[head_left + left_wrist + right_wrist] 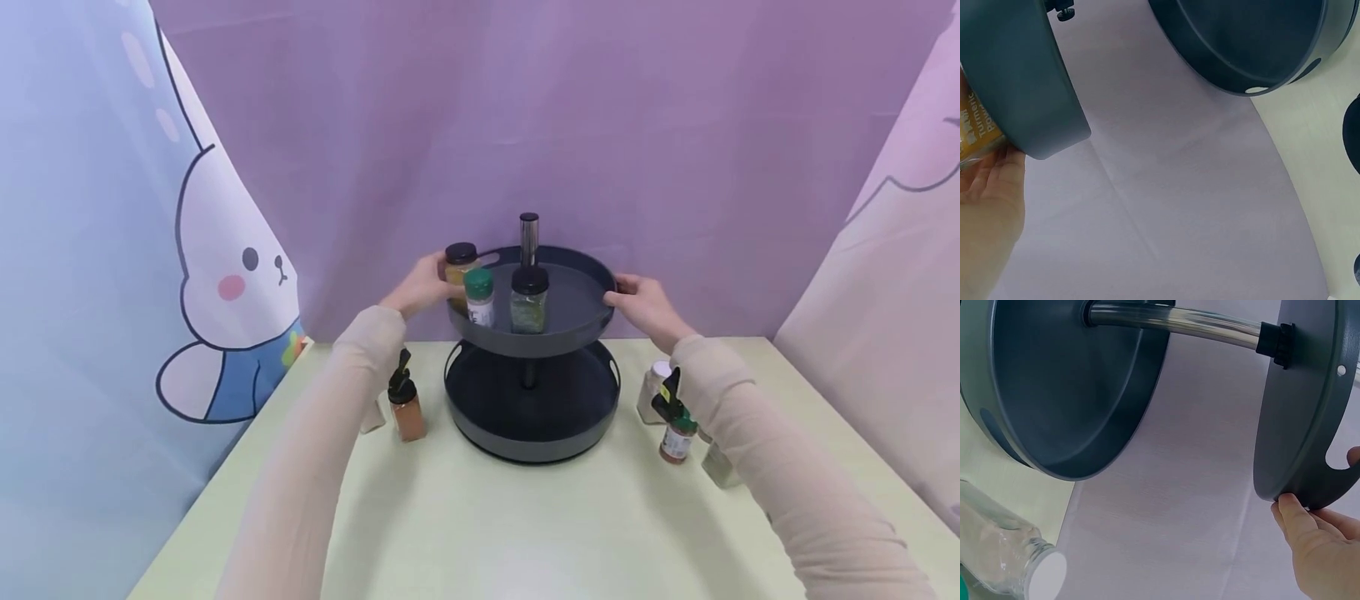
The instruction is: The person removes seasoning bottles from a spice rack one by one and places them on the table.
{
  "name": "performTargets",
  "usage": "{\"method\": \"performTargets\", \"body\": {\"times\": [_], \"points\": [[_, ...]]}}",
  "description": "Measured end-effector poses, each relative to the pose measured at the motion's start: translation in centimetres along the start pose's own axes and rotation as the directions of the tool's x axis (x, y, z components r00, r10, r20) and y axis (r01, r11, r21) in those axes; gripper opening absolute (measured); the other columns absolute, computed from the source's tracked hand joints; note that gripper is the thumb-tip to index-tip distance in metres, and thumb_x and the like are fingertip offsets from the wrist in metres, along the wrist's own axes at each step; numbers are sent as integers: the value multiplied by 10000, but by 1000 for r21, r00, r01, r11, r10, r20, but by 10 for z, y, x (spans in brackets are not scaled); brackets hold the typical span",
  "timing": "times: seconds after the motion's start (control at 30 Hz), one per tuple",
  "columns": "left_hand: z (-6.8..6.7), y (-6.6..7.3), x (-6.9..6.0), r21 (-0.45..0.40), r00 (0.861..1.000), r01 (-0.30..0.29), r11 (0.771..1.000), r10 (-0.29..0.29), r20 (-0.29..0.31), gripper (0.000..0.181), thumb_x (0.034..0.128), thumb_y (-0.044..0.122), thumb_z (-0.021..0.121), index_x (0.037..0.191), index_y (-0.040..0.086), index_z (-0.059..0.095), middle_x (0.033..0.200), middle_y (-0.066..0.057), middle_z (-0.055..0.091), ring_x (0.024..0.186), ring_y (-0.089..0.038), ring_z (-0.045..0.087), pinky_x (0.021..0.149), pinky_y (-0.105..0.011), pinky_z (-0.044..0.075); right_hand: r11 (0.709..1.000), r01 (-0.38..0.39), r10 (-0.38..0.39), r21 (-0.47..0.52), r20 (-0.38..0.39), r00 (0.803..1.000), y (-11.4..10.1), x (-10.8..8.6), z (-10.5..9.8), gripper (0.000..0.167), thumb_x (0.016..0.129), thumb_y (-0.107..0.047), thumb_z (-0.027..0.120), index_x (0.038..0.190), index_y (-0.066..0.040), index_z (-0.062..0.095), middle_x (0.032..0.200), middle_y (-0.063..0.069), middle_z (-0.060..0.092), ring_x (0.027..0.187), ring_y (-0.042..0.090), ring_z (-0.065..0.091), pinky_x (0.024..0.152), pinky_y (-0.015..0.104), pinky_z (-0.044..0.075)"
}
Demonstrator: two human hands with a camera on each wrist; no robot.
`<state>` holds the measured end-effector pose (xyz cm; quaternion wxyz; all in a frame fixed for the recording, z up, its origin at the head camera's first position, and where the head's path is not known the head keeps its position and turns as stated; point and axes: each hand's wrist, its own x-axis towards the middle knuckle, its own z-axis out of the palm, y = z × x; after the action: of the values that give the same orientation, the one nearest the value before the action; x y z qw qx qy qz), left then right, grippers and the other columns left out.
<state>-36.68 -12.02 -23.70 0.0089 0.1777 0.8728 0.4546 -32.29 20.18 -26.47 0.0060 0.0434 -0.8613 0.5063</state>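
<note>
My left hand [422, 287] holds a jar of turmeric powder [977, 130] with a black lid, at the left rim of the dark grey upper tray [573, 292] of a two-tier turntable. In the left wrist view the tray's side hides part of that jar. On the upper tray stand a green-capped jar [478, 307] and a black-lidded jar of green herbs [528, 313]. At the right rim, my right hand [647, 310] grips the tray's edge by its handle hole, thumb on one side and fingers on the other in the right wrist view.
Below is the lower tray [491, 392], joined by a metal post [1204, 326]. An orange-brown spice jar [408, 419] stands left of it, a paler jar beside that. To the right are a white-capped jar [654, 396], a green-capped red jar [676, 443] and another jar [720, 468].
</note>
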Motion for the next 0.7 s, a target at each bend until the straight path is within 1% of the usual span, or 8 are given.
{"method": "performTargets", "body": {"times": [0.07,0.2,0.43,0.57,0.7], "points": [[1,0,-1,0,1000,-6,1000,6,4,617,787,120,698,1337,87,421,1245,-116,536,1078,-240,517,939,-405,439,1000,-7,7,2,2,1000,1,-1,0,615,915,-176,458,1440,7,197,1456,213,296,1346,323,286,1096,440,271],[3,1,-3,-27,999,-40,999,40,9,614,791,98,692,1341,86,421,1279,-116,530,1141,-253,517,983,-403,419,1000,-2,2,10,-7,1000,2,-3,-1,615,909,-171,460,1438,11,205,1455,210,298,1346,316,289,1096,437,271],[7,2,0,-69,998,-69,995,68,-9,570,780,80,699,1303,88,473,1249,-101,559,1119,-237,535,982,-389,421,1000,-6,7,18,-27,1000,4,-5,-4,609,903,-153,464,1433,19,217,1448,214,310,1340,313,303,1094,433,278],[9,3,1,-73,997,-70,995,69,-17,560,774,107,711,1289,105,491,1238,-87,566,1106,-226,539,978,-395,421,1000,-11,12,21,-35,999,3,-7,-7,611,899,-144,467,1429,28,219,1442,221,317,1337,317,307,1095,427,276],[10,5,2,-87,998,-57,995,56,-21,560,774,128,717,1286,108,493,1240,-85,563,1108,-223,537,979,-397,420,999,-14,15,29,-35,999,1,-10,-9,609,901,-140,469,1430,26,218,1438,224,325,1334,317,310,1095,426,276]]}}
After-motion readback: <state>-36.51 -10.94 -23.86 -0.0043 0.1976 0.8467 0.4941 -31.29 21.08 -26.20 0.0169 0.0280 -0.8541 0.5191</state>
